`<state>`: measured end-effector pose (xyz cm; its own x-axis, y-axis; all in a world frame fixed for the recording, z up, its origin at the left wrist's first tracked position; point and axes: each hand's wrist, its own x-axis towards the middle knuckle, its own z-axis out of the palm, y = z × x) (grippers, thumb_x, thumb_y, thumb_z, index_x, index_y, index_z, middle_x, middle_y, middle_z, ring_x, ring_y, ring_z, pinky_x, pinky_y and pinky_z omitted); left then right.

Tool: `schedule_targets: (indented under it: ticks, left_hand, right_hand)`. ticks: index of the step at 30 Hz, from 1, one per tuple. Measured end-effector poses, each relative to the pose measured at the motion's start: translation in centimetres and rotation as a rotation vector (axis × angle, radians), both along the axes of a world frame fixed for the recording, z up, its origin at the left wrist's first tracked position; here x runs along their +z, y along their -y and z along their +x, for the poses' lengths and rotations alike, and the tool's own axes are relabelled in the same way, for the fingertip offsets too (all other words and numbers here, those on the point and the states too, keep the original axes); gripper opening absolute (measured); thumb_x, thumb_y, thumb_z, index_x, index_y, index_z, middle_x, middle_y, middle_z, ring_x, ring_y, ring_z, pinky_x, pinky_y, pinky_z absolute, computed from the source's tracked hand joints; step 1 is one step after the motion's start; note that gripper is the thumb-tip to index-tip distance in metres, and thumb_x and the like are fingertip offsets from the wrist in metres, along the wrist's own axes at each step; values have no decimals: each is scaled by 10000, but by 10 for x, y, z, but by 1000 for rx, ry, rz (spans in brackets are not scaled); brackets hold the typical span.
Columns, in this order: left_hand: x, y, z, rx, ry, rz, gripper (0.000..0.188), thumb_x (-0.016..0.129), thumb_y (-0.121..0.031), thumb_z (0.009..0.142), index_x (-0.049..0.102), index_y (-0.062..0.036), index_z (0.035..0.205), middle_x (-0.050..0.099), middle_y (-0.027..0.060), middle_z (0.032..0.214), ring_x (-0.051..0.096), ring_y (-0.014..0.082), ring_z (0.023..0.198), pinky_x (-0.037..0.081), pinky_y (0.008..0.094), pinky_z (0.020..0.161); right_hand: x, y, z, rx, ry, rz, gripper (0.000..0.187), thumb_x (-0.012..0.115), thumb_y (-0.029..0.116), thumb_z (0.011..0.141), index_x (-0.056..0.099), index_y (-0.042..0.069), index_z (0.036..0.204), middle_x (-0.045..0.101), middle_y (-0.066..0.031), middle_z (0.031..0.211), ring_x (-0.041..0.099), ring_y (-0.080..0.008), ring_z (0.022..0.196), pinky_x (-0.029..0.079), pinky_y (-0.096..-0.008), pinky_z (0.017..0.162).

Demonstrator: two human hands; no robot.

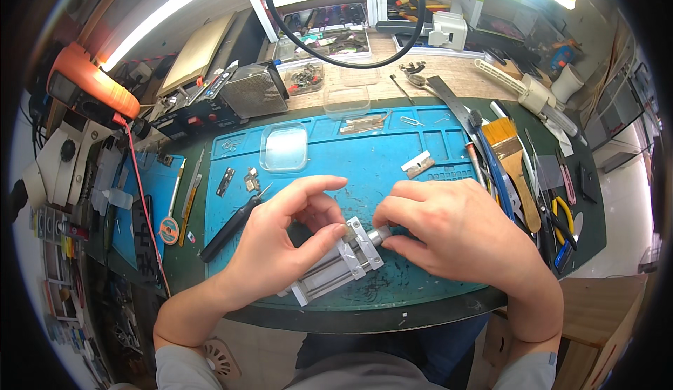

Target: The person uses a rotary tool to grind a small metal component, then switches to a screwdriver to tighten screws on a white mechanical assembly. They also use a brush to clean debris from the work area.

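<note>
A small silver clamping fixture [329, 278] with two guide rods lies tilted on the blue work mat [336, 151], close to its front edge. My right hand [456, 229] pinches the round metal knob [379, 236] at the fixture's right end between thumb and fingers. At the jaw, a small greyish flat piece [348, 233] sits by the tip of my left thumb. My left hand [280, 225] bends over the fixture, index finger stretched out, thumb and curled fingers closed at that piece. Part of the fixture is hidden beneath the left palm.
A black-handled pointed tool [231, 229] lies left of my left hand. Beyond are a clear plastic tray [284, 147] and a blade scraper [418, 165]. A wide brush [515, 158], yellow-handled pliers [563, 214] and tweezers lie right. An orange multimeter [91, 85] stands far left.
</note>
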<state>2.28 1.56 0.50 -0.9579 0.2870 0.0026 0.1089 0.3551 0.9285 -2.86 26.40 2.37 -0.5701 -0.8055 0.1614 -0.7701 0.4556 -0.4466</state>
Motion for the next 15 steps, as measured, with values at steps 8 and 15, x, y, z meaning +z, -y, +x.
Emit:
schedule_targets:
  ticks: [8, 15]
  left_hand:
    - [2, -4, 5, -76, -436, -279, 550, 754, 68, 811, 601, -8, 1334, 701, 85, 963, 668, 170, 855, 553, 304, 800]
    - [1, -12, 8, -11, -441, -327, 594, 783, 49, 777, 599, -14, 1339, 690, 83, 953, 671, 177, 834, 550, 305, 788]
  right_hand:
    - [-2, -1, 2, -4, 24, 35, 172, 705, 166, 866, 599, 38, 911, 636, -116, 851, 685, -325, 837, 542, -443, 695]
    - [-2, -1, 2, -3, 36, 46, 172, 700, 172, 880, 609, 29, 908, 639, -123, 846, 686, -331, 840, 543, -442, 705]
